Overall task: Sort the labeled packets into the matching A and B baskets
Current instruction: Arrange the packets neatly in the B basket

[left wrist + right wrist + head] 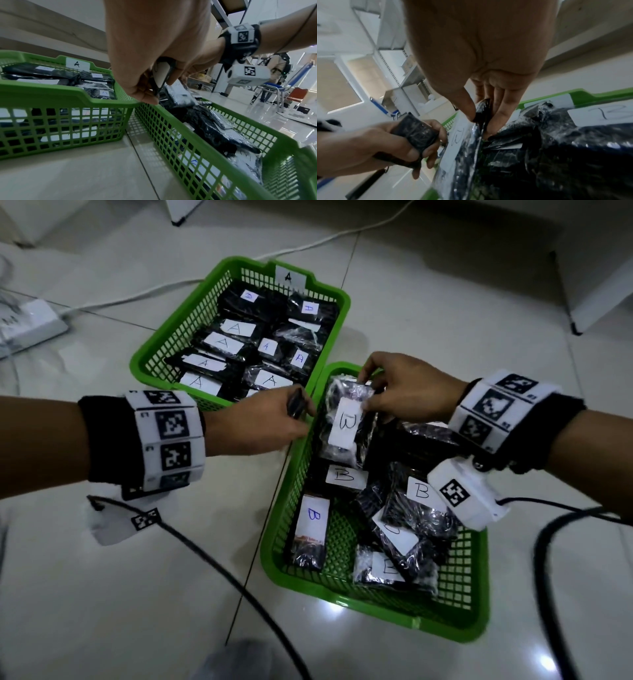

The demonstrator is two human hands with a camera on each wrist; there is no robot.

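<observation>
Packet (pixel 343 422) upright in B basket (pixel 274 525), right hand (pixel 404 386) pinching top.

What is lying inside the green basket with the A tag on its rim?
The A basket holds black packets with white A labels, overlapping and covering its floor. Whatever lies beneath this top layer is hidden.

Two bright green plastic lattice baskets (pixel 239 273) (pixel 474 570) sit on pale grey-white glossy floor tiles (pixel 102 594). Each is filled with glossy black plastic packets (pixel 342 422) bearing white paper labels — letters inked in black or blue. Both wrists carry white bands (pixel 168 440) (pixel 493 409) printed with black-and-white square marker patterns over black cuffs. Black cables (pixel 239 587) cross the tiles — a white one (pixel 308 246) too.
</observation>
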